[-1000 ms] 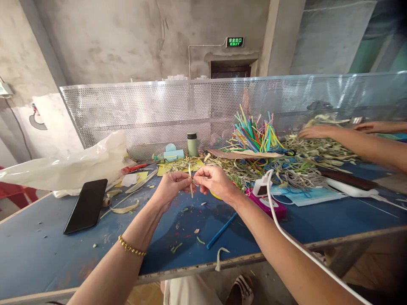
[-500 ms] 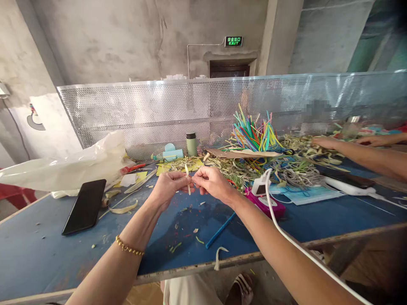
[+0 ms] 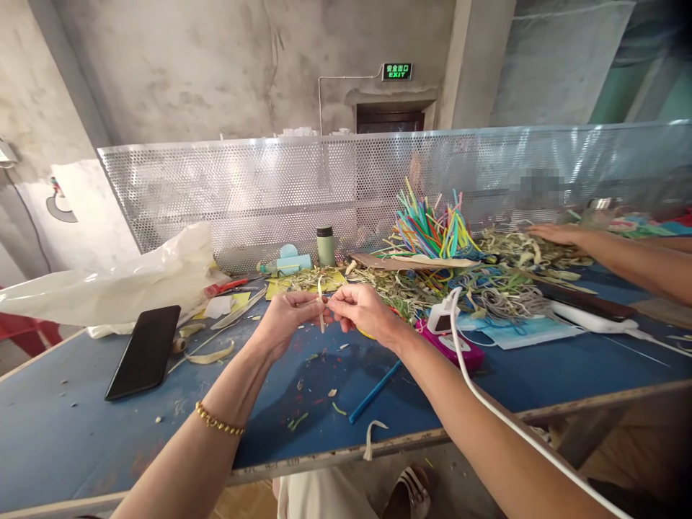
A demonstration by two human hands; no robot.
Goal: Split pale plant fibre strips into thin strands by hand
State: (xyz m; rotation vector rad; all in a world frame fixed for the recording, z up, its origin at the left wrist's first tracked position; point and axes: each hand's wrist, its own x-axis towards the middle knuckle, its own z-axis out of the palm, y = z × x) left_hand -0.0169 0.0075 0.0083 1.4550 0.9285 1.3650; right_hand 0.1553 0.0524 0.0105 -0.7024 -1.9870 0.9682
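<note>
Above the middle of a dark blue, flat tabletop (image 3: 81, 440), in the head view, my left hand (image 3: 292, 317) was closed in a pinch, gripping a slim, cream-coloured, leaf-like strip (image 3: 321, 288) that stood nearly upright between thumb and forefinger. My right hand (image 3: 360, 310) met it from the other side, thumb and fingertips drawn together at the strip's edge; whether they gripped part of it, I could not tell. The tabletop's pale, worn front edge (image 3: 303, 461) ran beneath my forearms, with a curled, whitish strip (image 3: 370, 438) lying over it. Blue surface stretched between my left forearm and a black, rectangular phone (image 3: 143, 353). Below my hands lay small scraps and a thin, straight blue stick (image 3: 373, 394). Beyond my right wrist sat a magenta, plastic box (image 3: 465, 352), and a long, white cable (image 3: 468, 371) passed beside that forearm.
</note>
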